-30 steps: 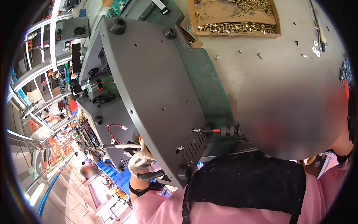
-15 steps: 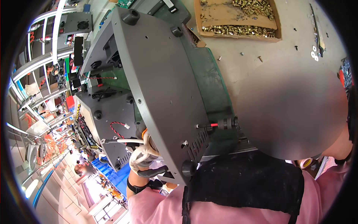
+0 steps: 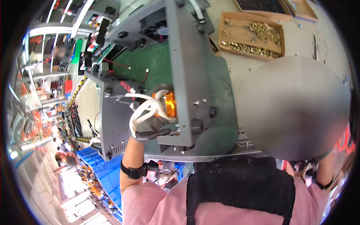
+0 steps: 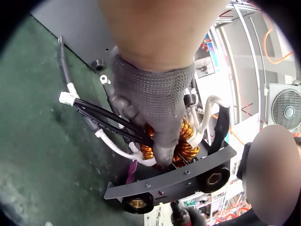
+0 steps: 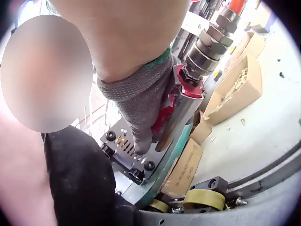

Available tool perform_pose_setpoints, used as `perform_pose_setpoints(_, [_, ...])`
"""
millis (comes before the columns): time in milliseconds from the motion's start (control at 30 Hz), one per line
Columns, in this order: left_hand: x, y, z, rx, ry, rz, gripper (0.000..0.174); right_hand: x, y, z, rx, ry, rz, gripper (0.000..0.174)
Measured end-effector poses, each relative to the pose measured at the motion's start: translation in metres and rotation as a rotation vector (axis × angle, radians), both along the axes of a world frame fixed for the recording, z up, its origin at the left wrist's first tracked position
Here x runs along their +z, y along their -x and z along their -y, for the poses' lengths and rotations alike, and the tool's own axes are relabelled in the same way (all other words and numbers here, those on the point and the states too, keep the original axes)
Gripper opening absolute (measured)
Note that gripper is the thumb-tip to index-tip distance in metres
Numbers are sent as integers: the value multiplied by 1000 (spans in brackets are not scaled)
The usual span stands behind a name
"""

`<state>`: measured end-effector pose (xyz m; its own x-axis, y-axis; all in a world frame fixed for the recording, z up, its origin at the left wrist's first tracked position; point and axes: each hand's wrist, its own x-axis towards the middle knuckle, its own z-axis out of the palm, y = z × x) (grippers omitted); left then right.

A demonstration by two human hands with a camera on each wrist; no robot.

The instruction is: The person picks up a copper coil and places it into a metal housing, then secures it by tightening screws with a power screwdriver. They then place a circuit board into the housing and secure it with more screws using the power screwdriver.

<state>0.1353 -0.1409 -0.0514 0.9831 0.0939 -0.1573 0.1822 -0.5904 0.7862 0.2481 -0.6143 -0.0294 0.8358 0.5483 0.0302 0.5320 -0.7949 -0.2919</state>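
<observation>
My gloved left hand holds a copper-wound coil against the inner side of a grey metal case panel. Thick white cables loop over that hand. In the left wrist view its fingers lie over the copper windings, and a black lead with a white plug hangs beside them. My gloved right hand grips a red and silver air screwdriver with a hose on its end. The driver's nose is close to the panel's outer side. A blurred disc hides this hand in the head view.
A second grey case stands to the left on the green mat. A cardboard box of brass-coloured screws lies at the back right, with loose screws near it. Blue bins are at the lower left.
The case panel has swung more upright, bringing the coil and left hand into fuller view. The driver, earlier at the panel's screw hole, has drawn away behind the blurred disc.
</observation>
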Motion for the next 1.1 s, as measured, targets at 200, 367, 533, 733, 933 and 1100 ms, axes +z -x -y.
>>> perform_pose_setpoints(200, [-56, -12, 19, 106, 302, 163, 42, -28, 47, 168, -902, 172, -59, 53])
perform_pose_setpoints(367, [-32, -46, 62, -383, 361, 518, 45, -92, 72, 346, -767, 128, 157, 44])
perform_pose_setpoints(533, [12, -50, 120, -124, -93, 131, 50, -49, 6, 261, -876, 451, 193, 45])
perform_pose_setpoints(733, [-21, 6, 133, -136, 258, 116, 50, 7, -36, 88, -161, -291, 235, 56])
perform_pose_setpoints(933, [-12, 120, 71, -482, 849, -201, 37, 55, -43, -12, 117, -523, 249, 76])
perform_pose_setpoints(1100, [52, 163, -12, -133, 499, -170, 38, 35, -72, -1, 248, -653, -81, 60])
